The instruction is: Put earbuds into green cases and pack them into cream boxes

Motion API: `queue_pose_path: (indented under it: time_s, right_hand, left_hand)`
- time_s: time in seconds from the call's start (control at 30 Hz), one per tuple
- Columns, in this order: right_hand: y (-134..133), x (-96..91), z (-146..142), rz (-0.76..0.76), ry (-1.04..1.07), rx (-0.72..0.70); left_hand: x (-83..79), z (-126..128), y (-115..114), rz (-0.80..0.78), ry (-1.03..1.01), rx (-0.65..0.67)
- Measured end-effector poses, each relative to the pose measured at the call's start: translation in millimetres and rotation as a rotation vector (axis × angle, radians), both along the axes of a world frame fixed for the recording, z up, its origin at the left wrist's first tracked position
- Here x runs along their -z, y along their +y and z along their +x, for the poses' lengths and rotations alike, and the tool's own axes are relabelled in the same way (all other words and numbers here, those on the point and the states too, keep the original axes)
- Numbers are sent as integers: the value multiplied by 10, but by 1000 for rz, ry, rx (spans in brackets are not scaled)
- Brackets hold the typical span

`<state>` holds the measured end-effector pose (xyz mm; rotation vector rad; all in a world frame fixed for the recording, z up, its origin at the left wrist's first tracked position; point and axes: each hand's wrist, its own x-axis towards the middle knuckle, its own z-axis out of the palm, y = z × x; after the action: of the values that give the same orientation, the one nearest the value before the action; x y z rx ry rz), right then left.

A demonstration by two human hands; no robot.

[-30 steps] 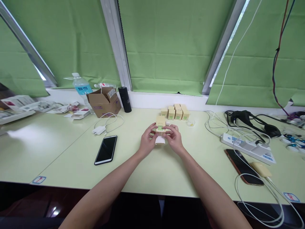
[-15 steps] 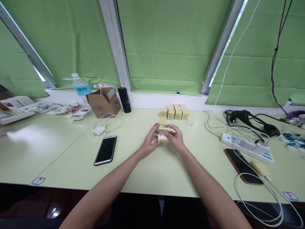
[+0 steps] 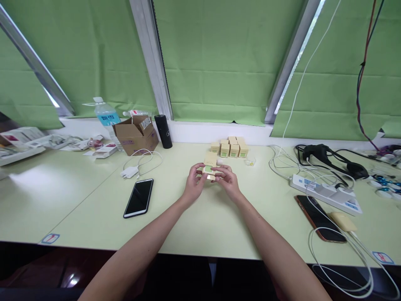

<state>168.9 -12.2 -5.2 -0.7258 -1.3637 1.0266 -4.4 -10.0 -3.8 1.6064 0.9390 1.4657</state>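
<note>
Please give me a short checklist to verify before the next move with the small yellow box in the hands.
1. Both hands on the small box: ok; left hand and right hand hold it from each side.
2. Box lifted off the table: cannot tell.
3. Box flap closed: cannot tell, too small.
4. Row of boxes behind stands upright: ok.
5. Black phone apart from the left arm: ok.
6. White cables away from the right hand: ok.

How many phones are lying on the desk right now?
2. A black phone lies left of the left hand; a dark phone lies at right, before the power strip.
</note>
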Motion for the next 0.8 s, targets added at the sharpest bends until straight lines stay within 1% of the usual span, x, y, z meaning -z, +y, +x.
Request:
queue_pose_path:
  time_s: [0.17, 0.4, 0.47, 0.57, 0.63, 0.8]
  right_hand:
    - [-24, 3, -11, 21, -15, -20]
    - [-26, 7, -61, 6, -24, 45]
    - [-33, -3, -70, 2, -16, 52]
    - [-41, -18, -79, 8, -5, 58]
    - [-43, -23, -85, 17, -5, 65]
    - [-45, -3, -115, 31, -32, 110]
  left_hand:
    - [-5, 14, 11, 13, -30, -35]
    - [16, 6, 18, 21, -28, -54]
    - [14, -4, 6, 21, -31, -32]
    - [6, -19, -18, 53, -42, 38]
    - [6, -20, -25, 79, -48, 53]
    - [46, 8, -2, 95, -50, -37]
